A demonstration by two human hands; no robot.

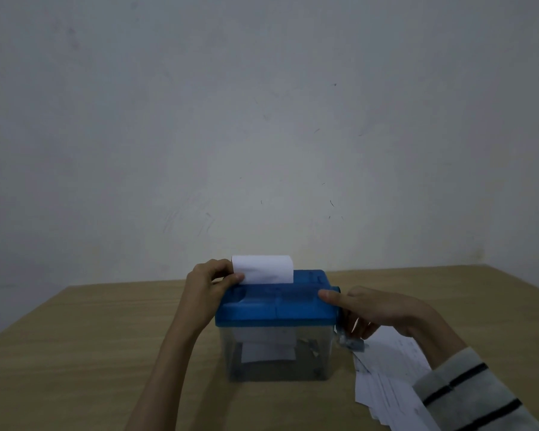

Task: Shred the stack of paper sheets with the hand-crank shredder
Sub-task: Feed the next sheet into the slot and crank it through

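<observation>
Nearest the viewer, at lower right, the stack of paper sheets lies fanned on the wooden table, partly under a striped sleeve; faint print shows on the sheets, too small to read. Beyond it, the right hand curls its lower fingers about the crank at the side of the hand-crank shredder, its forefinger laid straight across the blue lid. Farther back, the left hand pinches the edge of a white sheet standing upright in the feed slot. Paper already hangs in the clear bin below. Judged step: feeding one sheet. The next move calls for steady cranking while the left hand guides the sheet straight. No brand is legible.
</observation>
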